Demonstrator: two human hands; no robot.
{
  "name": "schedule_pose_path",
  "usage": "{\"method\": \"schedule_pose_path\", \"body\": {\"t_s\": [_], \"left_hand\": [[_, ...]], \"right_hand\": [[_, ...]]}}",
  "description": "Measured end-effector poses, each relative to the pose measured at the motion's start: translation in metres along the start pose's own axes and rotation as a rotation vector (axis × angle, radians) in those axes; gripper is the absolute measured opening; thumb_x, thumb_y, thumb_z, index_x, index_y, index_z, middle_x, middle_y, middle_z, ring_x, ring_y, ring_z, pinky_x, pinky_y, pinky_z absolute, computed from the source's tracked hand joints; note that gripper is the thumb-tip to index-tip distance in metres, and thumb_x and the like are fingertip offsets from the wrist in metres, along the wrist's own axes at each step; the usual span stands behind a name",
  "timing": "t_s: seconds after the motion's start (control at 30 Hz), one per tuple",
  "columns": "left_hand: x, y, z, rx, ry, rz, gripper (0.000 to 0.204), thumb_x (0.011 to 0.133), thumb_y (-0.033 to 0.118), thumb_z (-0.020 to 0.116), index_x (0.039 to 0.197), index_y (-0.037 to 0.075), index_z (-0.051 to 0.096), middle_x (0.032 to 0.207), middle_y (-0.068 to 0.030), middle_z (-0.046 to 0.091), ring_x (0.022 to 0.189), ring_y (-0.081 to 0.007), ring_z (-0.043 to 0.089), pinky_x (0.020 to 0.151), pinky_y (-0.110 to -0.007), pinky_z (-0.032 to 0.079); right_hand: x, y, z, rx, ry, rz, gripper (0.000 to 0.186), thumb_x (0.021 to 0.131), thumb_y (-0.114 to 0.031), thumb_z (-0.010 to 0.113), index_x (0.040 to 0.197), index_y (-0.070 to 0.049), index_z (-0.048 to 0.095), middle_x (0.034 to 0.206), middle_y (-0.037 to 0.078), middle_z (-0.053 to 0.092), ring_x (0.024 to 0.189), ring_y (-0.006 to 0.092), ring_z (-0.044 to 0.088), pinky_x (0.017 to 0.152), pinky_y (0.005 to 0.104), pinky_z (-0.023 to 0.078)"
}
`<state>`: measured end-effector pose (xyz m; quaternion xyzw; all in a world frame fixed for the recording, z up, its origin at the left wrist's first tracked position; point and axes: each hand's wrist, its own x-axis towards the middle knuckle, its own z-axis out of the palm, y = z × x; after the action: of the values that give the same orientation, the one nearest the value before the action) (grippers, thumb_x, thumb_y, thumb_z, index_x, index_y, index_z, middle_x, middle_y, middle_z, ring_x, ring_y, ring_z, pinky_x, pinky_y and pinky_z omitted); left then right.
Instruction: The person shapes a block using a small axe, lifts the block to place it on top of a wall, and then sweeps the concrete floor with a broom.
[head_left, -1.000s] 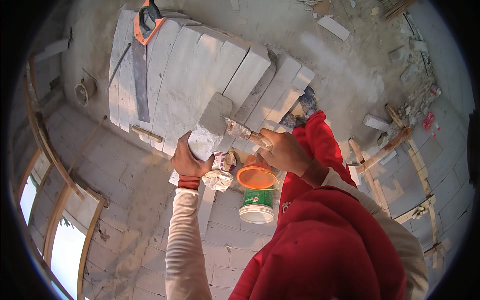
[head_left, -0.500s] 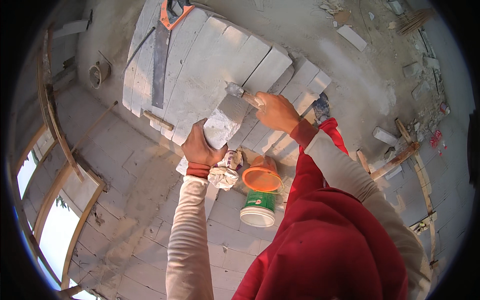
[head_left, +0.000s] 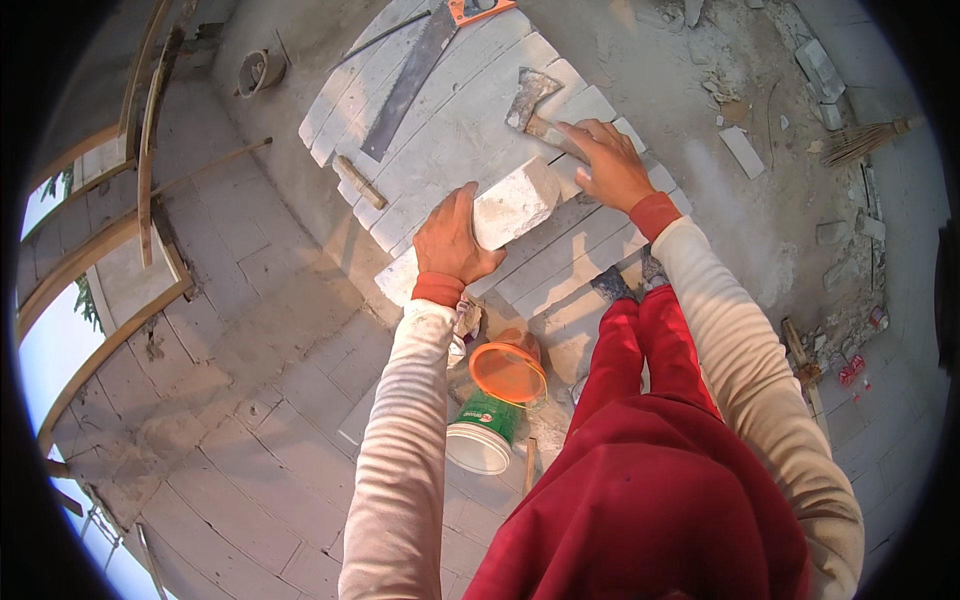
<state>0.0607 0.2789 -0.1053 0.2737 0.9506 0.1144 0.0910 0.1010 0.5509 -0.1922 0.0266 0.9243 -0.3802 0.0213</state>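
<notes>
My left hand (head_left: pixel 455 240) grips one end of a small, rough-cut pale concrete block (head_left: pixel 520 203), tilted above the near side of the block stack (head_left: pixel 470 110). Beyond it, a hatchet (head_left: pixel 533 100) with a worn metal head and a wooden handle lies on the stack. My right hand (head_left: pixel 612 168) is over the handle's near end, its index finger stretched along it and the thumb apart. The grip looks loosened, though the palm side is hidden. To the left on the stack lies a handsaw (head_left: pixel 408 90) with an orange and black handle.
A short wooden piece (head_left: pixel 360 182) and a thin dark rod (head_left: pixel 385 37) lie on the stack. Below stand an orange bucket (head_left: pixel 508 372) and a green and white bucket (head_left: pixel 482 430). A broom (head_left: pixel 865 140) and rubble are at the right, a dusty pail (head_left: pixel 261 73) at far left.
My right hand has carried the hatchet away from the block onto the stack and its fingers have loosened. My left hand has turned the block, its free end now pointing right. The view has shifted.
</notes>
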Motion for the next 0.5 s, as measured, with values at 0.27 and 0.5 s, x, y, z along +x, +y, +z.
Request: {"method": "schedule_pose_path", "body": {"t_s": [0.27,0.5], "left_hand": [[-0.063,0.008,-0.104,-0.400,-0.106,-0.489,0.082,0.060,0.033,0.087,0.131,0.003,0.057,0.106,-0.0194,0.074,0.096,-0.0359,0.073,0.088,-0.044,0.057],[-0.152,0.091,-0.152,-2.161,0.558,-0.878,0.061,0.084,0.026,0.071,0.139,0.005,0.055,0.131,-0.0117,0.066,0.120,-0.0330,0.063,0.108,-0.050,0.047]], "right_hand": [[-0.181,-0.036,-0.111,0.526,-0.251,0.535,0.067,0.087,-0.016,0.078,0.148,-0.008,0.052,0.115,0.012,0.069,0.103,0.0230,0.067,0.093,0.0378,0.054],[-0.256,-0.151,-0.182,1.437,-0.087,0.827,0.078,0.098,-0.024,0.064,0.165,-0.013,0.024,0.144,0.017,0.053,0.126,0.0216,0.055,0.100,0.0401,0.047]]}}
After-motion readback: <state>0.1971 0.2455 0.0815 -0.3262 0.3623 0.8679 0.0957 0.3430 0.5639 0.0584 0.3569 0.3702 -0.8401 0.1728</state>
